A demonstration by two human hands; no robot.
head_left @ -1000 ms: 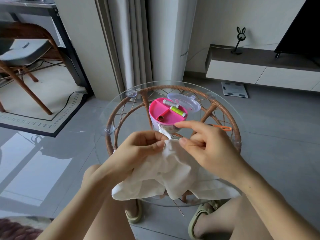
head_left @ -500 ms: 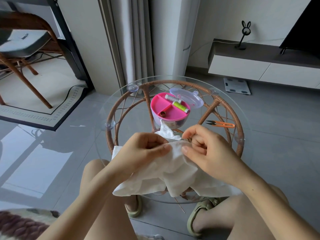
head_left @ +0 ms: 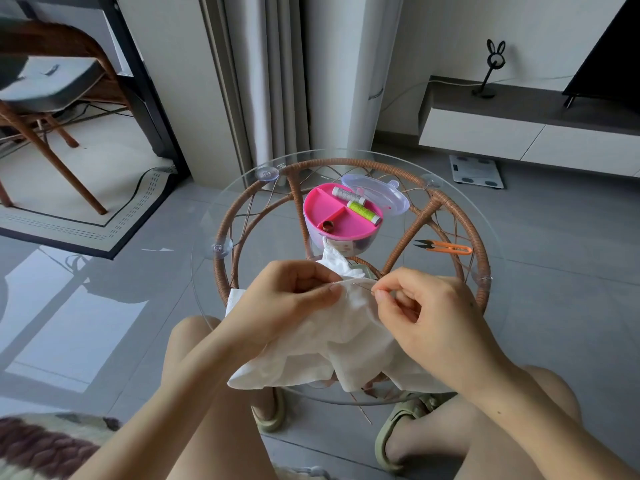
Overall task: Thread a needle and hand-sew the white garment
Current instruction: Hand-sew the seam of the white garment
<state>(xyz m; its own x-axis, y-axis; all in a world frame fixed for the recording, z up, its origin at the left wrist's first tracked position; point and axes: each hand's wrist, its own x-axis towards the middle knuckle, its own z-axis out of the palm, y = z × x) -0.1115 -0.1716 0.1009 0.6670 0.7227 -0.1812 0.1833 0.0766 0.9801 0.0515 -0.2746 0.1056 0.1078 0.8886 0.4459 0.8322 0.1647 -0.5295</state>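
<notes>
Here, one white garment (two spools).

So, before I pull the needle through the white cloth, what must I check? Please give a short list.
1. Left hand pinches the white garment near the needle: ok.
2. Right hand pinches the needle: ok.
3. Thread in the needle's eye: cannot tell, too fine.
4. Orange snips lie on the glass table, apart from both hands: ok.
</notes>
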